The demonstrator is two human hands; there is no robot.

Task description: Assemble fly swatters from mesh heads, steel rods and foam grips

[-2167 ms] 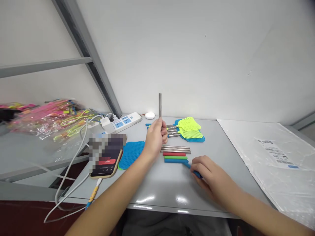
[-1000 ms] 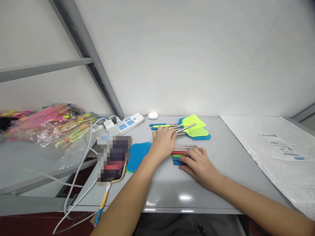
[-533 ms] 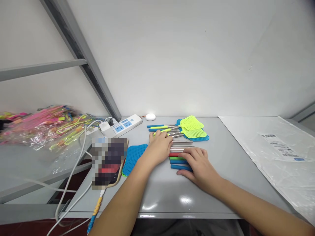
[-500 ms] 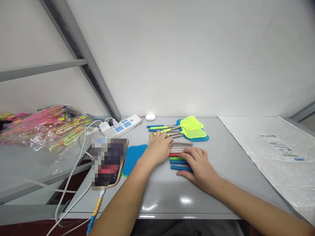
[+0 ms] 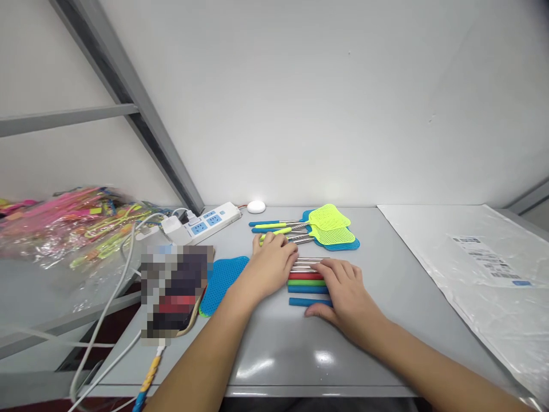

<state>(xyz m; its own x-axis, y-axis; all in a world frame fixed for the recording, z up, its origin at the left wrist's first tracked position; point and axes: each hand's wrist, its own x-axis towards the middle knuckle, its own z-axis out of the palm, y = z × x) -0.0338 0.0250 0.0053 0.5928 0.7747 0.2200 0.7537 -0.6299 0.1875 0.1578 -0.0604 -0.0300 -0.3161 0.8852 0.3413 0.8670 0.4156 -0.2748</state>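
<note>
– Since the earliest frame, your left hand [image 5: 271,264] has come down from holding a steel tube upright, and your right [image 5: 346,294] has settled over the row on the table [image 5: 266,366].
– How do the two hands stand now?
– Your right is spread palm-down, fingers lying across the right ends of the row, thumb out by the near edge of a separate blue tube [image 5: 306,301]. Your left has its fingers bent and slightly apart; whether it grips anything beneath, you can't tell from this view.
– And the row itself?
– It lies between your hands: steel tubes [image 5: 305,264] farthest from you, then a red tube [image 5: 303,276], a green tube [image 5: 304,282] and another blue tube [image 5: 305,289]. Your left hand is right at the steel tubes' left ends.
– What is around them?
– Behind the row you have piled swatters with yellow-green mesh heads [image 5: 329,217] and blue ones, handles pointing left. Near your left forearm, a blue mesh panel [image 5: 223,279] lies beside the phone [image 5: 191,283]; behind that sits a power strip [image 5: 214,222].
</note>
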